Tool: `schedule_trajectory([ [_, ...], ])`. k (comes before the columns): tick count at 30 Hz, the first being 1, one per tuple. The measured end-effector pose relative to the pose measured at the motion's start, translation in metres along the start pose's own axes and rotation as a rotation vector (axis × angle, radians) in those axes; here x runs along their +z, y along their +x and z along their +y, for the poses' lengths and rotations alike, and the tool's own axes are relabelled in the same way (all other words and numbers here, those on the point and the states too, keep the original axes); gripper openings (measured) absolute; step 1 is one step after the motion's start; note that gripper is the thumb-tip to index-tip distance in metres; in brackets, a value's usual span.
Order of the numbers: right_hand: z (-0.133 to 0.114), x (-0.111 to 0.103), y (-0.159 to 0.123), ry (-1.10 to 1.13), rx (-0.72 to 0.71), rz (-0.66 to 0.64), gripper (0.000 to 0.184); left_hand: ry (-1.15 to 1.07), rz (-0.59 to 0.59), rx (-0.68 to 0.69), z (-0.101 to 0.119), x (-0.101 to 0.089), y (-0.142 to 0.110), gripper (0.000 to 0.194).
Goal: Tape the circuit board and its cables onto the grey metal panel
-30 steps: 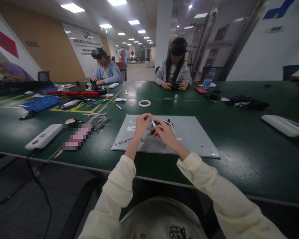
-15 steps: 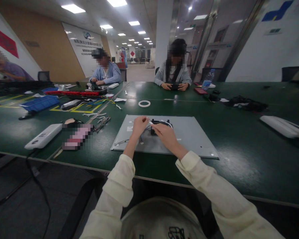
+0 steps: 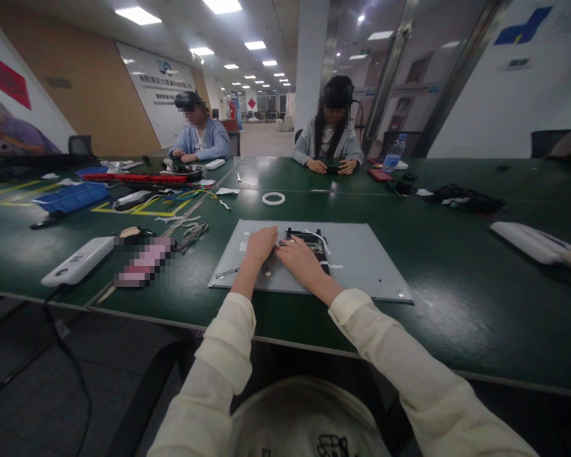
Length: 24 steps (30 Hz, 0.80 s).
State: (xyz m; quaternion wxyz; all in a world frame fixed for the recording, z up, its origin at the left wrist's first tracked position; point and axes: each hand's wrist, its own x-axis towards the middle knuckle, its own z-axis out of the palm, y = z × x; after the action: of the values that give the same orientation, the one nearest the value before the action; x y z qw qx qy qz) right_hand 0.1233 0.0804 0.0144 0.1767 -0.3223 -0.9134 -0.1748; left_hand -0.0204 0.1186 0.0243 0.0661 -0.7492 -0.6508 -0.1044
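A flat grey panel (image 3: 356, 254) lies on the table in front of me, with a black slotted module (image 3: 309, 236) near its middle. A white strip (image 3: 322, 240) curves over the module's right side, and another white piece crosses its lower right corner. My left hand (image 3: 261, 244) is low over the panel, left of the module, its fingers drawn together. Close beside it, my right hand (image 3: 301, 260) reaches across the module's left part with bent, closed fingers. Whatever lies between the fingertips is hidden. A short grey cable end (image 3: 267, 270) shows between my wrists.
A white ring-shaped roll (image 3: 273, 198) lies beyond the panel. Pliers-like tools (image 3: 193, 236), a pink phone (image 3: 145, 261) and a white device (image 3: 78, 261) sit to the left. A blue tray (image 3: 71, 198) is farther off. Two co-workers sit opposite; another is far left.
Both hands have come down toward the panel and slightly left. The white piece held between them earlier no longer shows at the fingertips. More of the black module is uncovered.
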Motion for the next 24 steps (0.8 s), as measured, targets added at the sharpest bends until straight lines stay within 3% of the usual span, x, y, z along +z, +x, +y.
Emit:
schedule_trajectory([
  [13,-0.001,0.004,0.000,0.017,0.003,-0.084,0.019,0.023,-0.074,0.046,-0.006,0.010,0.006,0.026],
  [24,-0.010,-0.013,-0.003,0.025,-0.055,-0.116,0.026,-0.021,-0.104,-0.067,-0.004,0.007,0.010,0.028],
])
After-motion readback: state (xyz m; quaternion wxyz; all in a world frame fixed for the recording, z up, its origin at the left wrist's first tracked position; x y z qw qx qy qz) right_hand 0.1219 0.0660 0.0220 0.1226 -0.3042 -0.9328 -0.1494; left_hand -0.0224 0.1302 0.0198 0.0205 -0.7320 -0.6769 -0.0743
